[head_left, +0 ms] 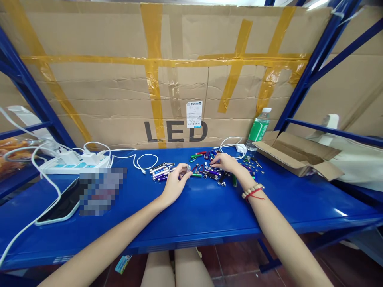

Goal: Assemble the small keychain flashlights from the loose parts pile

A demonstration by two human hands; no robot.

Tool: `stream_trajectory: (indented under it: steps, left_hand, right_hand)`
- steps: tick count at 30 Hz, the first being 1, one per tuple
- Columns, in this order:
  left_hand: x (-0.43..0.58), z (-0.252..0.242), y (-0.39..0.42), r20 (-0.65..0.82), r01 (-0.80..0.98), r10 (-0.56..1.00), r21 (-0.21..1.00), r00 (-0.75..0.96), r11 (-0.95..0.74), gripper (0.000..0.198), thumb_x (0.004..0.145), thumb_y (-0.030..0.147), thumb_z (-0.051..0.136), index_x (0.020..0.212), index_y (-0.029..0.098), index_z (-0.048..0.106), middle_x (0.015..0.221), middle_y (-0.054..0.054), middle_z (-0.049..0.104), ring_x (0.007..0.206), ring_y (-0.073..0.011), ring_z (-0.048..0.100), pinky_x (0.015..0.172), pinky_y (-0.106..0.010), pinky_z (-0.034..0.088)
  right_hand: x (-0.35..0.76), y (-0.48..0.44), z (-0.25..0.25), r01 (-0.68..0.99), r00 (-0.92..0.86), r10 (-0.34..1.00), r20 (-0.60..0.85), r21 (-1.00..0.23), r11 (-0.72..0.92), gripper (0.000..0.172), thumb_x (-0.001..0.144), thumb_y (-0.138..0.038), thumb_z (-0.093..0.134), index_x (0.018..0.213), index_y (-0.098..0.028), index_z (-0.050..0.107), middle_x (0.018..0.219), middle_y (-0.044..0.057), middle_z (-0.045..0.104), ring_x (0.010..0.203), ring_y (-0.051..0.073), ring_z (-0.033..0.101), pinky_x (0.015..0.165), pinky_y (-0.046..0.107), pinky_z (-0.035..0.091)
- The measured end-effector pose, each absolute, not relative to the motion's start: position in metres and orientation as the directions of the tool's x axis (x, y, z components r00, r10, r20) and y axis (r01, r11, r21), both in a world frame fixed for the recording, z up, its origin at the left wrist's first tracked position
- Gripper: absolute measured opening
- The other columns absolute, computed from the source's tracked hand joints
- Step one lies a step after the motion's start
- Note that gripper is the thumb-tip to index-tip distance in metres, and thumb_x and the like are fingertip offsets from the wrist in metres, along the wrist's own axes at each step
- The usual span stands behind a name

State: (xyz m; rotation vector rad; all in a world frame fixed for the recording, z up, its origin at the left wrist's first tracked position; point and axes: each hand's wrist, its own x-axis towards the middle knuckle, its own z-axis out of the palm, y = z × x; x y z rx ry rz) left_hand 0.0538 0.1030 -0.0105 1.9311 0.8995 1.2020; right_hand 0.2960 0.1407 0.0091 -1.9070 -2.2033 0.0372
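Observation:
My left hand [176, 181] is closed, thumb and fingers curled round a small shiny piece too small to name. Beside it lies a row of small metal tubes with clips [160, 172], resembling keychain flashlights, in silver and purple. My right hand [226, 164] reaches over a loose pile of coloured tubes [212, 174], its fingertips pinched together low among them. Whatever those fingertips hold is hidden. A green tube [196, 175] lies between the two hands. Small round silver and dark parts [249, 162] are scattered right of my right hand.
Behind the blue table [191, 211] stands a large taped cardboard sheet [113, 91]. An open carton [296, 153] and a green-labelled bottle [259, 129] are at right. A power strip [80, 164], white cables and a phone [61, 203] lie left. A white charger [241, 149] sits behind the pile.

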Motion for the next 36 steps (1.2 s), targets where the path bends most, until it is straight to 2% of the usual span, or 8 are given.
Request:
stream_trajectory:
  steps: [7,13,16,18,20,27,32,36]
  left_hand:
    - [0.055,-0.009,0.102,0.418,0.223,0.831,0.828,0.366,-0.514,0.016,0.082,0.031,0.049,0.090,0.018,0.054,0.085,-0.003,0.062,0.072,-0.0148,0.059,0.068,-0.025,0.044]
    - [0.056,-0.008,0.100,0.398,0.239,0.834,0.829,0.383,-0.505,0.017,0.082,0.031,0.047,0.090,0.018,0.055,0.080,-0.002,0.061,0.070,-0.0147,0.058,0.067,-0.025,0.044]
    - [0.056,-0.007,0.098,0.370,0.234,0.833,0.841,0.411,-0.489,0.019,0.083,0.032,0.045,0.090,0.017,0.055,0.078,-0.003,0.061,0.069,-0.0146,0.057,0.068,-0.025,0.043]
    - [0.056,-0.006,0.098,0.356,0.239,0.834,0.843,0.421,-0.481,0.021,0.084,0.032,0.043,0.090,0.016,0.054,0.078,-0.003,0.061,0.069,-0.0147,0.057,0.069,-0.025,0.044]
    - [0.056,-0.006,0.098,0.354,0.245,0.833,0.841,0.425,-0.482,0.022,0.084,0.032,0.042,0.090,0.016,0.054,0.078,-0.004,0.061,0.069,-0.0147,0.056,0.069,-0.026,0.044]
    - [0.057,-0.006,0.099,0.354,0.252,0.826,0.834,0.438,-0.491,0.024,0.084,0.034,0.041,0.086,0.016,0.056,0.074,-0.003,0.060,0.064,-0.0138,0.054,0.064,-0.024,0.044]
    - [0.057,-0.008,0.099,0.355,0.251,0.843,0.843,0.405,-0.476,0.024,0.083,0.034,0.042,0.088,0.015,0.057,0.072,-0.003,0.059,0.061,-0.0133,0.053,0.062,-0.024,0.044]
    - [0.058,-0.010,0.100,0.369,0.250,0.850,0.843,0.377,-0.477,0.023,0.082,0.034,0.044,0.087,0.016,0.059,0.071,-0.002,0.060,0.061,-0.0135,0.054,0.061,-0.024,0.044]
  right_hand:
    - [0.288,0.140,0.010,0.969,-0.130,0.967,0.219,-0.179,0.171,0.016,0.072,-0.036,0.061,0.082,-0.027,0.070,0.096,0.000,0.062,0.089,0.015,0.056,0.063,0.020,0.038]
    - [0.280,0.135,0.014,0.960,-0.134,0.953,0.272,-0.204,0.194,0.015,0.071,-0.034,0.061,0.077,-0.024,0.071,0.093,0.001,0.062,0.078,0.012,0.055,0.058,0.019,0.036]
    - [0.267,0.130,0.020,0.877,-0.191,0.897,0.399,-0.341,0.338,0.017,0.071,-0.034,0.061,0.077,-0.020,0.070,0.090,0.001,0.060,0.064,0.007,0.050,0.057,0.019,0.037]
    - [0.256,0.126,0.026,0.733,-0.232,0.829,0.508,-0.469,0.493,0.020,0.070,-0.034,0.062,0.075,-0.016,0.069,0.086,0.002,0.059,0.054,0.004,0.043,0.055,0.019,0.038]
    - [0.247,0.121,0.030,0.600,-0.259,0.785,0.562,-0.544,0.587,0.021,0.069,-0.033,0.063,0.072,-0.013,0.068,0.083,0.003,0.058,0.051,0.002,0.040,0.053,0.019,0.038]
    - [0.233,0.108,0.038,0.433,-0.401,0.764,0.506,-0.630,0.645,0.023,0.067,-0.035,0.066,0.070,-0.013,0.068,0.081,0.004,0.057,0.054,0.003,0.041,0.048,0.017,0.036]
    - [0.233,0.106,0.039,0.425,-0.438,0.753,0.491,-0.625,0.655,0.022,0.069,-0.035,0.066,0.073,-0.014,0.069,0.080,0.004,0.056,0.056,0.004,0.043,0.047,0.017,0.037]
    - [0.235,0.107,0.039,0.436,-0.473,0.741,0.477,-0.604,0.667,0.022,0.072,-0.037,0.063,0.077,-0.016,0.070,0.080,0.004,0.058,0.066,0.008,0.050,0.052,0.019,0.040]
